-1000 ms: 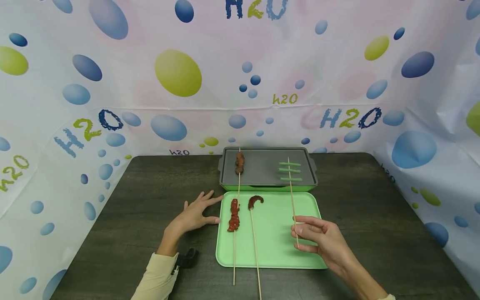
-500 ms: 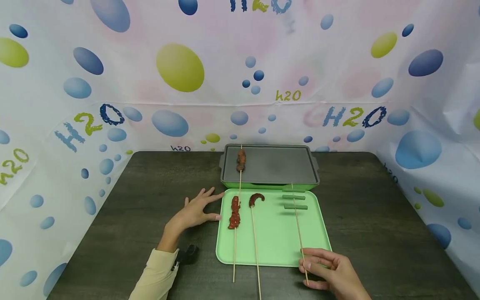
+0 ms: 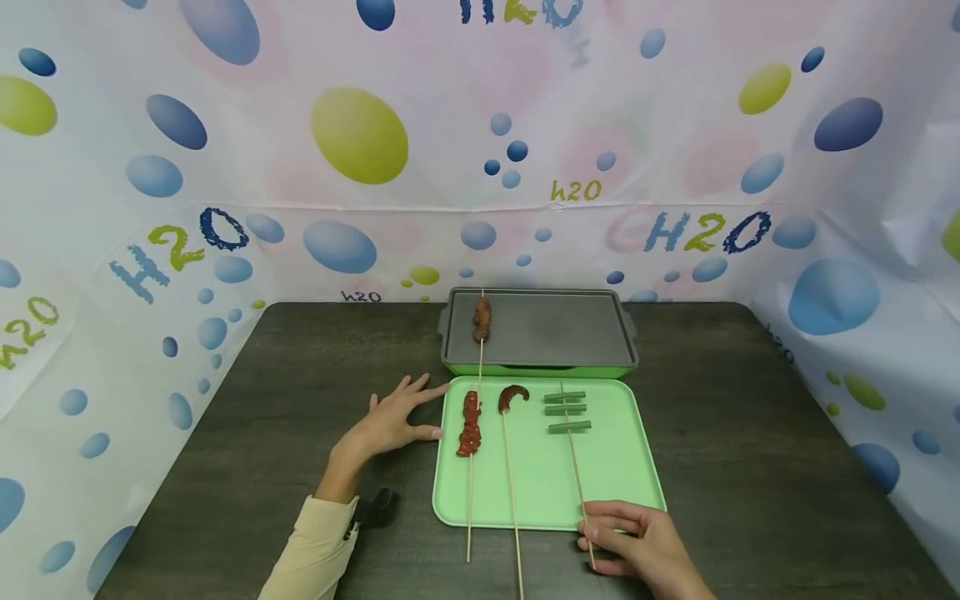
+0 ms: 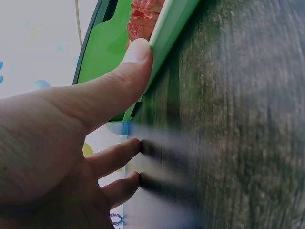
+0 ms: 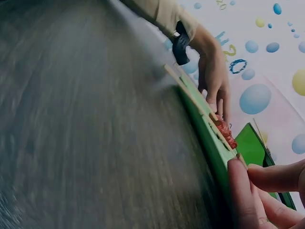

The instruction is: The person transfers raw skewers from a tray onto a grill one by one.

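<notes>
My right hand [image 3: 630, 542] pinches the lower end of a skewer [image 3: 576, 471] threaded with green bean-like pieces [image 3: 567, 410], over the right half of the light green tray [image 3: 615, 467]. My left hand [image 3: 386, 425] has its fingers spread on the table at the tray's left edge. In the left wrist view its thumb [image 4: 136, 55] touches the tray rim. On the tray lie a skewer of red glossy meat [image 3: 469, 425] and a skewer with a curled, dark red tentacle [image 3: 512, 397]. In the right wrist view, thumb and fingers meet at the skewer's end [image 5: 241, 160].
Behind the tray stands a grey-topped grill plate [image 3: 555, 329] with a green base. A skewer of browned meat [image 3: 482, 319] lies on its left side, its stick reaching over the tray. The dark wooden table [image 3: 300, 367] extends on both sides.
My right hand has drawn the green-piece skewer from the grill plate back over the tray, then shifted it slightly left. My left hand has stayed in place.
</notes>
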The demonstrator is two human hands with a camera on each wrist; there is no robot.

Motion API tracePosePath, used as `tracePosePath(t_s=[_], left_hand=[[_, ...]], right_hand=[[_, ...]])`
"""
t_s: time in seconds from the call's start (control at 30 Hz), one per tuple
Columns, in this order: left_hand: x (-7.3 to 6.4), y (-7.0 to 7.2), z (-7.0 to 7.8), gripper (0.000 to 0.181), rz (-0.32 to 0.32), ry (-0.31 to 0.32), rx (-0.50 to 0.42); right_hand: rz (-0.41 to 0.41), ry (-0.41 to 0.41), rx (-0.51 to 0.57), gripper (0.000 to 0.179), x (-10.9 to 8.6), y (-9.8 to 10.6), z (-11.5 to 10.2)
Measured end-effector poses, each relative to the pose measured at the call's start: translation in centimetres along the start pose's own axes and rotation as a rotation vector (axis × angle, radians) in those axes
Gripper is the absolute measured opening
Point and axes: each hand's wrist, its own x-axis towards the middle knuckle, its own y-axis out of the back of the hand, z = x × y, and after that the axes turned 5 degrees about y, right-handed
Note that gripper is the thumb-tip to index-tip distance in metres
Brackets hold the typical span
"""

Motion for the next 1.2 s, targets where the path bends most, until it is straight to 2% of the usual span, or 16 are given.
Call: tracePosePath(t_s=[0.43,0.63,0.73,0.83,0.9,1.0,1.1,1.2], left_hand=[[0.0,0.4,0.2,0.077,-0.002,-0.004,-0.01],[0.0,0.3,0.2,0.077,-0.002,-0.003,-0.006],[-0.1,0.2,0.2,0.077,-0.004,-0.01,0.001],[0.0,0.2,0.2,0.077,-0.003,-0.012,0.002],[-0.1,0.2,0.1,0.077,0.0,-0.013,0.003],[-0.1,0.1,0.1,0.077,-0.004,-0.006,-0.001],[-0.1,0.1,0.1,0.078,-0.006,-0.008,0.005],[0.1,-0.1,0.2,0.077,-0.004,-0.01,0.0]], right_hand=[[-0.02,0.082,-0.123,0.052,0.1,-0.8,-0.4],[0.046,0.129,-0.344,0.041,-1.0,-0.5,-2.1],[0.065,0.212,-0.398,0.035,-1.0,-0.3,-3.4],[0.03,0.306,-0.332,0.037,0.1,-0.7,-4.6],[-0.021,0.329,-0.247,0.042,1.3,-1.5,-5.3],[-0.107,0.303,-0.115,0.05,3.7,-3.0,-6.3],[-0.175,0.266,-0.03,0.056,6.3,-4.6,-7.2],[-0.21,0.236,0.041,0.058,8.7,-5.9,-7.8]])
